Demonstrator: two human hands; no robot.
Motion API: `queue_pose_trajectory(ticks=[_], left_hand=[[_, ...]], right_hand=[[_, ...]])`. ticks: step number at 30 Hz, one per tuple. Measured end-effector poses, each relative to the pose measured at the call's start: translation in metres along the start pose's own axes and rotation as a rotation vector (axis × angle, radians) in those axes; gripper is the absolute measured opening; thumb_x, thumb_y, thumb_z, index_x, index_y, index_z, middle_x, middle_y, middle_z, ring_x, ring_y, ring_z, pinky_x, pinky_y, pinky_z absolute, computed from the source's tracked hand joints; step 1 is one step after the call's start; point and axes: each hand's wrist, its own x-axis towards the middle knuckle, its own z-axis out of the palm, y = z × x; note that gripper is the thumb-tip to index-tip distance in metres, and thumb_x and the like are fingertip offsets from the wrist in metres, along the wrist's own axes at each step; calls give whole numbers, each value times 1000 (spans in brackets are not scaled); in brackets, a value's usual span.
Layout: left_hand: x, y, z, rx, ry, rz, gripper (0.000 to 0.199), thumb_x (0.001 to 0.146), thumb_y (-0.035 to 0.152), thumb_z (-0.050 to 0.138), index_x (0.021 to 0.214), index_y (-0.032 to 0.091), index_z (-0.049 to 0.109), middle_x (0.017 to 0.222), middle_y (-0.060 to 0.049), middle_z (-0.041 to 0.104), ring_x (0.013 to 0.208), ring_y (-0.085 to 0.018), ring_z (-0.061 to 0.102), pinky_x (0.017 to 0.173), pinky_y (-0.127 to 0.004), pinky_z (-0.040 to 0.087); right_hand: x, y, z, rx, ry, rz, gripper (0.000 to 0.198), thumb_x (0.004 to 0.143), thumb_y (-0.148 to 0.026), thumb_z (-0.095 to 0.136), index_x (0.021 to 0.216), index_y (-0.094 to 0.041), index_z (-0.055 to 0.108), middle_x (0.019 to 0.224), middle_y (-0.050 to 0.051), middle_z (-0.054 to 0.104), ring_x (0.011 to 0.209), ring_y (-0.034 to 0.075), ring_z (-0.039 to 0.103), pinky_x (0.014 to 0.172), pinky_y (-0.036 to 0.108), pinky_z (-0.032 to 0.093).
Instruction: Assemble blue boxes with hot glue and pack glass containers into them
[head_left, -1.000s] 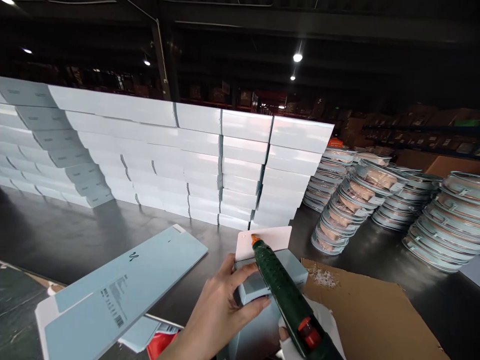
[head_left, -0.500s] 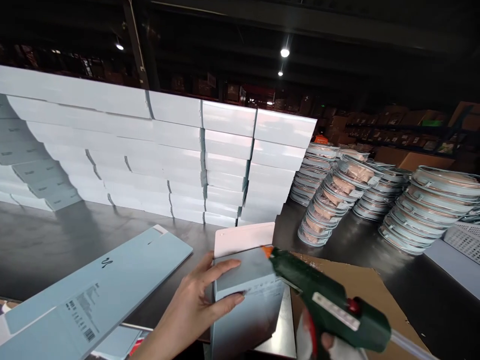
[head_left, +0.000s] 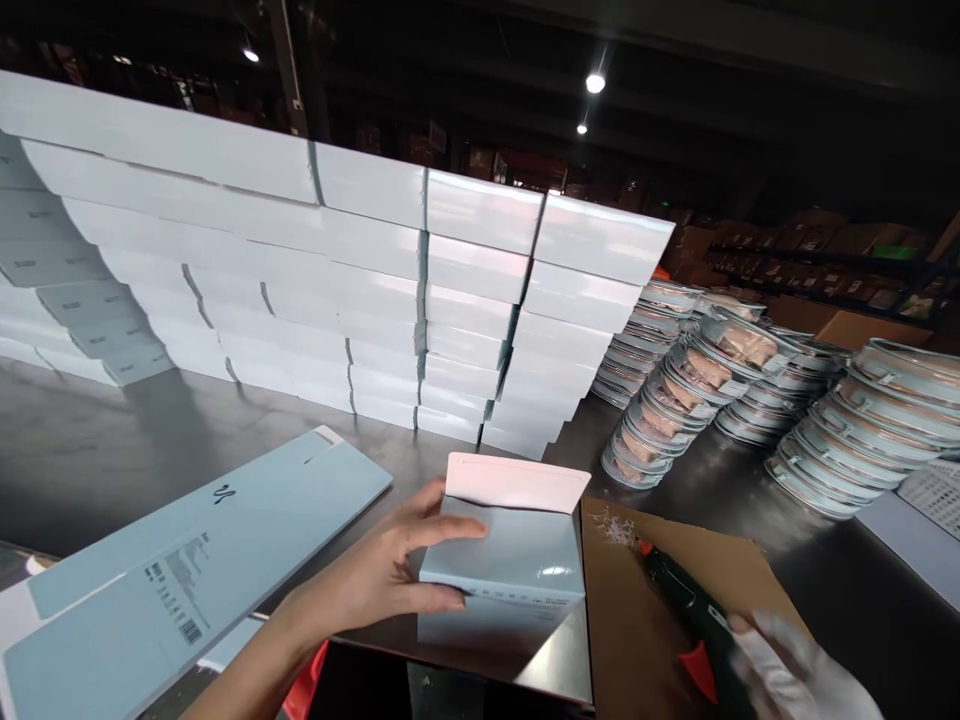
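Note:
My left hand (head_left: 397,560) holds a light-blue carton (head_left: 510,580) at its left edge, fingers on top and thumb on the near side. The carton's flap (head_left: 517,482) stands up at the back, its pale inside facing me. A shiny spot shows on the carton's top. To the right, my right hand (head_left: 795,660), in a white glove with a bare fingertip showing, is closed around the rear of a dark-green glue gun (head_left: 686,590) with an orange tip and red trigger. The gun is low over a cardboard sheet (head_left: 630,620); its contact with the sheet is unclear.
Flat printed light-blue cartons (head_left: 202,550) lie at left on the metal table (head_left: 225,410). A wall of stacked white boxes (head_left: 367,240) stands behind. Stacks of round wrapped items (head_left: 675,390) are at right. White glue scraps (head_left: 615,528) lie on the cardboard.
My right hand has moved the glue gun from the carton's top right and down over the cardboard. A shiny spot now shows on the carton. My left hand keeps its hold.

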Motion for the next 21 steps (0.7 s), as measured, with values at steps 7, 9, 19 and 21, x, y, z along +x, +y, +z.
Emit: queue_pose_trajectory(ticks=[7, 9, 19, 21], left_hand=[[-3, -11, 20, -16, 167, 154, 39, 83, 45, 84, 119, 34, 75, 139, -11, 63, 126, -34, 66, 101, -43, 58], [-4, -17, 32, -78, 315, 274, 45, 89, 48, 77, 130, 38, 61, 140, -10, 57, 128, -31, 65, 98, -42, 60], [-5, -11, 21, 192, 183, 343, 17, 93, 33, 75, 110, 33, 78, 125, -11, 62, 146, -36, 41, 119, -54, 40], [-6, -8, 21, 141, 179, 331, 20, 94, 35, 74, 113, 30, 76, 137, -13, 61, 148, -36, 42, 117, -51, 45]], right_hand=[[-9, -48, 125, 57, -645, -606, 96, 83, -47, 81, 159, -52, 23, 160, 7, 50, 147, 27, 48, 120, 59, 31], [-11, -44, 131, 14, -620, -668, 79, 91, -38, 75, 156, -49, 34, 154, 9, 57, 145, 27, 50, 120, 58, 30], [-20, -64, 149, -296, -460, -1353, 52, 88, -10, 63, 134, -34, 59, 116, 6, 68, 133, 25, 54, 110, 44, 52], [-20, -57, 150, -321, -471, -1356, 55, 89, -12, 63, 139, -34, 55, 126, 6, 68, 136, 25, 53, 113, 46, 49]])
